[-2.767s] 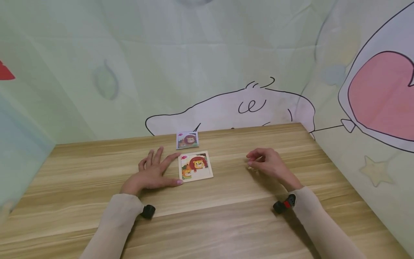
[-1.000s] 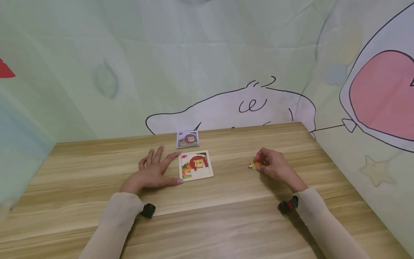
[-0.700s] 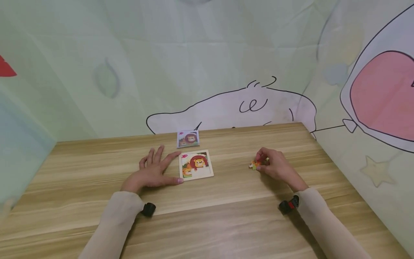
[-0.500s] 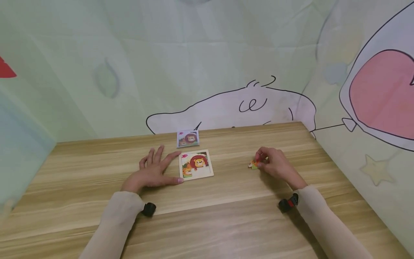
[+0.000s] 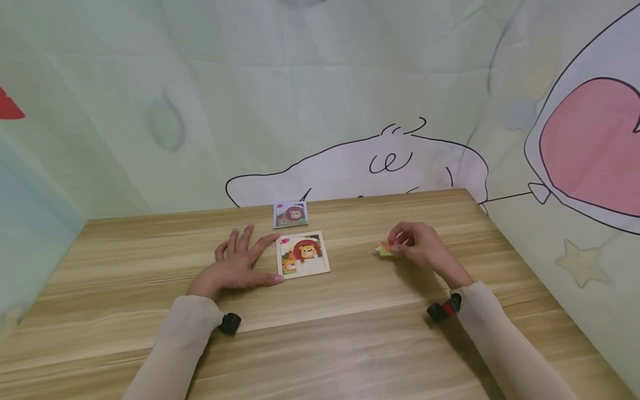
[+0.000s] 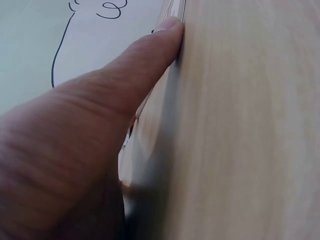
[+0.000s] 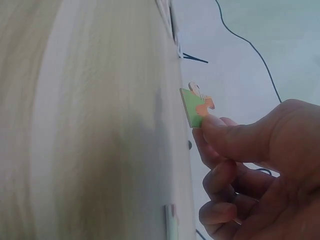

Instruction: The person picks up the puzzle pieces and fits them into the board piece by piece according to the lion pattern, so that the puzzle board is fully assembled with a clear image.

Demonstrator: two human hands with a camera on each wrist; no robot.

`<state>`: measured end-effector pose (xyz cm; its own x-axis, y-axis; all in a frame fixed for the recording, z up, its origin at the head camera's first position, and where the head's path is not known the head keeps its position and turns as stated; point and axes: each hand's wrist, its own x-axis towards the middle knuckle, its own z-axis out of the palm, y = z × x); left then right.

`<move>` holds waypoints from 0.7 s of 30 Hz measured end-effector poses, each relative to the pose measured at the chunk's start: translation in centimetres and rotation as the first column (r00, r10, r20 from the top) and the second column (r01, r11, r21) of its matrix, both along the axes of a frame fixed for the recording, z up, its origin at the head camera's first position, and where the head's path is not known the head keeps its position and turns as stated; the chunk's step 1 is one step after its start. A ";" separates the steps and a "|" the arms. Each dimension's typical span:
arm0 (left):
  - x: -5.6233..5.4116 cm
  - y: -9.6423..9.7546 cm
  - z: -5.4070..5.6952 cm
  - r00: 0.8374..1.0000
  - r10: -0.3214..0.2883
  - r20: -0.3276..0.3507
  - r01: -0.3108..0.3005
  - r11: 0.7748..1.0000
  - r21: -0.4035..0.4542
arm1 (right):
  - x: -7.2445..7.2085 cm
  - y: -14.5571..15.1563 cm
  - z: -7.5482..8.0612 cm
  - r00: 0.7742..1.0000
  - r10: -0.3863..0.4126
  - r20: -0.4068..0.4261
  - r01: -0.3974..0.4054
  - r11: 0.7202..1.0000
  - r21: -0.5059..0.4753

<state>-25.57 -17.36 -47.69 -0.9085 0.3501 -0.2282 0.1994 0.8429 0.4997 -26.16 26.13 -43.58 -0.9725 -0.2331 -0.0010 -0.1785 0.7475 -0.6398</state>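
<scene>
A square jigsaw tray (image 5: 314, 270) with a lion picture lies flat on the table, its lower right part showing bare board. My left hand (image 5: 236, 266) rests beside it, fingers spread, with the index fingertip and thumb (image 6: 150, 47) at its left edge. My right hand (image 5: 422, 247) pinches a small green and orange jigsaw piece (image 7: 195, 106) between thumb and fingers, to the right of the tray. The right wrist view shows that piece held off the table surface, the other fingers curled beneath the thumb.
A card (image 5: 290, 215) with the same lion picture lies just behind the tray. In the right wrist view, another thin flat piece (image 7: 171, 222) lies on the wooden table (image 5: 320, 333). A printed cloth wall (image 5: 350, 111) rises at the table's back edge.
My right hand has come down on the jigsaw piece, pinched it, and now moves it slightly left and up in the head view. My left hand and the tray stay put.
</scene>
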 end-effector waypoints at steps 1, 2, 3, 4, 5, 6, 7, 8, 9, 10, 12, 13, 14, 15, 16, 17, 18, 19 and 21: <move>0.0 0.0 0.0 1.000 0.000 0.000 0.000 1.000 0.000 | 0.0 -0.1 0.0 1.000 0.002 -0.006 -0.002 1.000 -0.005; 0.1 0.0 0.1 1.000 0.000 0.000 0.000 1.000 0.001 | -0.1 -0.1 0.1 1.000 0.005 -0.010 -0.006 1.000 -0.010; 0.1 0.0 0.1 1.000 0.001 0.000 -0.001 1.000 0.002 | -0.1 -0.2 0.1 1.000 0.008 -0.014 -0.008 1.000 -0.014; 0.1 0.0 0.2 1.000 0.002 0.001 -0.002 1.000 0.005 | -0.2 -0.4 0.2 1.000 0.010 -0.016 -0.010 1.000 -0.017; 0.1 0.0 0.2 1.000 0.003 0.002 -0.003 1.000 0.007 | -0.2 -0.5 0.2 1.000 0.012 -0.017 -0.012 1.000 -0.021; 0.1 0.0 0.2 1.000 0.003 0.003 -0.003 1.000 0.008 | -0.2 -0.6 0.3 1.000 0.013 -0.016 -0.013 1.000 -0.024; 0.1 -0.1 0.2 1.000 0.003 0.004 -0.003 1.000 0.009 | -0.3 -0.8 0.4 1.000 0.011 -0.014 -0.011 1.000 -0.029; 0.1 -0.1 0.2 1.000 0.003 0.004 -0.003 1.000 0.010 | -0.3 -0.9 0.5 1.000 0.009 -0.009 -0.010 0.999 -0.031; 0.1 -0.1 0.2 1.000 0.003 0.005 -0.003 1.000 0.011 | -0.3 -1.1 0.6 1.000 0.010 -0.006 -0.010 0.999 -0.034; 0.1 -0.1 0.2 1.000 0.004 0.006 -0.004 1.000 0.011 | -0.3 -1.2 0.7 1.000 0.012 -0.005 -0.012 0.999 -0.039; 0.1 0.0 0.2 1.000 0.003 0.007 -0.003 1.000 0.011 | -0.4 -1.5 0.9 1.000 0.019 -0.008 -0.019 0.999 -0.048; 0.1 0.0 0.2 1.000 0.003 0.007 -0.003 1.000 0.012 | -0.4 -1.6 0.9 1.000 0.024 -0.010 -0.025 0.998 -0.053; 0.1 0.0 0.2 1.000 0.002 0.007 -0.002 1.000 0.012 | -0.4 -1.8 1.0 0.999 0.030 -0.012 -0.031 0.998 -0.056; 0.1 0.0 0.2 1.000 0.002 0.007 -0.002 1.000 0.013 | -0.5 -1.9 1.0 0.999 0.036 -0.016 -0.037 0.997 -0.062; 0.1 0.0 0.2 1.000 0.002 0.007 -0.002 1.000 0.013 | -0.5 -2.0 1.0 0.999 0.041 -0.017 -0.042 0.997 -0.070; 0.1 0.0 0.2 1.000 0.002 0.007 -0.002 1.000 0.013 | -0.5 -2.2 1.0 0.999 0.044 -0.019 -0.046 0.996 -0.073; 0.1 0.0 0.2 1.000 0.001 0.008 -0.002 1.000 0.013 | -0.5 -2.3 1.1 0.999 0.047 -0.020 -0.048 0.996 -0.076; 0.1 0.0 0.2 1.000 0.001 0.007 -0.001 1.000 0.012 | -0.6 -2.4 1.1 0.998 0.050 -0.023 -0.052 0.996 -0.077; 0.1 0.0 0.2 1.000 0.001 0.008 -0.001 1.000 0.013 | -0.6 -2.7 1.1 0.998 0.053 -0.026 -0.055 0.996 -0.076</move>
